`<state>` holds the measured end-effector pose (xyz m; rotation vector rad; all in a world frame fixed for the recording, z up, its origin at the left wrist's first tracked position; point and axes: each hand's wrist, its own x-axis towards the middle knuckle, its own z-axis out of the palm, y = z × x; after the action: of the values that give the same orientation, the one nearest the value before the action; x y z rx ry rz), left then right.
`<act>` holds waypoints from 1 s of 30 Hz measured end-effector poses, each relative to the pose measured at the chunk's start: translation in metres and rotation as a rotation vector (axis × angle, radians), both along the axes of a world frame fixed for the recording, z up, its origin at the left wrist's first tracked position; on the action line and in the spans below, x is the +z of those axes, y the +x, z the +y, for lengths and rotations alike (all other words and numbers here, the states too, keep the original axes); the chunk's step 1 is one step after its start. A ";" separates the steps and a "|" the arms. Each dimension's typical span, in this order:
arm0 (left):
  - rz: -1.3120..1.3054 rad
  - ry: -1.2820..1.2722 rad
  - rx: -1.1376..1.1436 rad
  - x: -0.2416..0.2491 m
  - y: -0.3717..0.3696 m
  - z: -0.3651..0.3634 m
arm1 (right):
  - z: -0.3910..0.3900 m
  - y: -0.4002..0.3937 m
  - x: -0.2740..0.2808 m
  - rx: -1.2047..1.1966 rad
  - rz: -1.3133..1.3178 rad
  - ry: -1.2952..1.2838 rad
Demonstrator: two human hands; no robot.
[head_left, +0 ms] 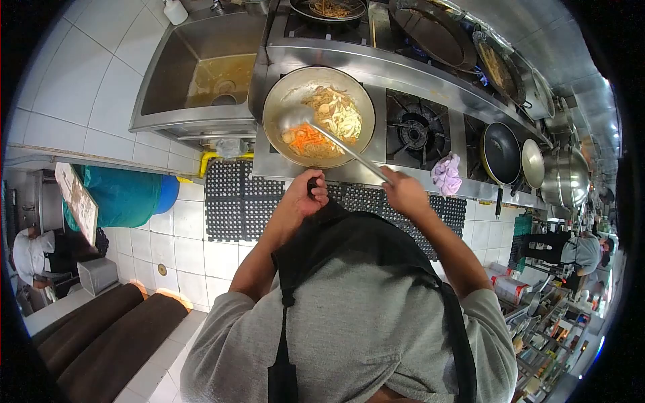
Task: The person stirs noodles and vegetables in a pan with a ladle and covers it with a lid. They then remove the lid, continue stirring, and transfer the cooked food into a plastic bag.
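Plainly, spilling was the risk we judged nearest: the wok (318, 115) sat on the front burner at about twelve o'clock from our body, held only by its dark handle, and a hard push of the ladle (295, 119) against its near wall could have tipped it or flicked food over the rim onto the steel stove edge (349, 171). The orange carrot strips (308, 137) lay toward the six o'clock side of the wok, closest to that rim, with the pale noodles and onion (336, 113) heaped toward two o'clock, so the carrots looked likeliest to go over. A second hazard, in our judgement, was heat: our forearms reached over the stove front, and the open burner (414, 131) stood just beside the wok at three o'clock.

Our left hand (304, 198) was closed tight round the wok's handle, fingers fully curled, at six o'clock from the wok. Our right hand (402, 191) was likewise clenched round the far end of the ladle's long shaft, which ran up toward ten o'clock, its bowl resting inside the wok on the nine o'clock side, touching the food. The two hands were apart, each gripping its own thing. A pink cloth (447, 173) lay on the stove edge at two o'clock from our right hand, near it but not touching.
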<state>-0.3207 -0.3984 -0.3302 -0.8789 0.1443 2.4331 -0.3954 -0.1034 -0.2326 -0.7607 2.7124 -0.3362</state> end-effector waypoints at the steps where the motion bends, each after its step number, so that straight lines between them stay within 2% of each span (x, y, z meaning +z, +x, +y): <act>1: 0.000 0.005 -0.001 -0.001 0.000 0.000 | 0.016 -0.004 0.008 0.043 0.123 0.107; 5: 0.014 -0.007 0.008 -0.006 0.001 0.001 | 0.043 0.003 0.048 0.027 0.222 0.145; 7: 0.012 -0.005 0.009 -0.006 0.000 0.001 | 0.053 0.014 0.052 -0.035 0.222 0.019; 8: -0.005 -0.008 0.005 -0.001 0.000 0.002 | 0.054 0.022 0.057 -0.053 0.227 -0.134; 9: -0.020 -0.013 -0.003 0.001 0.000 0.002 | 0.059 0.031 0.057 -0.056 0.225 -0.133; 11: -0.027 -0.008 -0.023 -0.005 0.008 0.006 | 0.075 0.056 0.061 -0.269 -0.344 -0.370; 12: -0.023 -0.007 -0.025 -0.006 0.009 0.005 | 0.067 0.058 0.084 -0.421 -0.585 -0.324; 13: -0.023 -0.007 -0.035 -0.007 0.008 0.005 | 0.065 0.057 0.086 -0.430 -0.585 -0.327; 15: -0.011 0.000 -0.030 -0.006 0.008 0.006 | 0.065 0.056 0.087 -0.331 -0.743 -0.247; 16: -0.009 0.002 -0.041 -0.005 0.007 0.006 | 0.070 0.062 0.065 -0.297 -0.582 -0.277; 19: -0.004 0.012 -0.038 0.000 0.009 0.008 | 0.063 0.054 0.051 -0.227 -0.471 -0.277; 20: -0.006 0.002 -0.028 0.000 -0.002 0.006 | 0.059 0.043 0.058 -0.215 -0.375 -0.269; 24: -0.116 -0.088 0.005 0.016 -0.005 0.011 | 0.080 0.022 0.132 -0.234 -0.431 -0.191; 26: -0.133 -0.008 0.023 0.009 -0.005 0.011 | 0.083 0.011 0.161 -0.250 -0.419 0.033; 27: -0.145 0.064 0.037 0.004 -0.006 0.010 | 0.080 0.008 0.160 -0.253 -0.416 0.037; 29: -0.076 0.173 0.035 -0.012 -0.004 0.008 | 0.075 0.003 0.148 -0.050 -0.028 0.246; 30: -0.009 0.274 0.037 -0.019 -0.004 0.007 | 0.073 -0.003 0.141 -0.021 0.037 0.214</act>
<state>-0.3244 -0.3917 -0.3488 -0.7743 -0.2062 2.4079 -0.3980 -0.0299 -0.0918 -0.6847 2.7349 -0.0350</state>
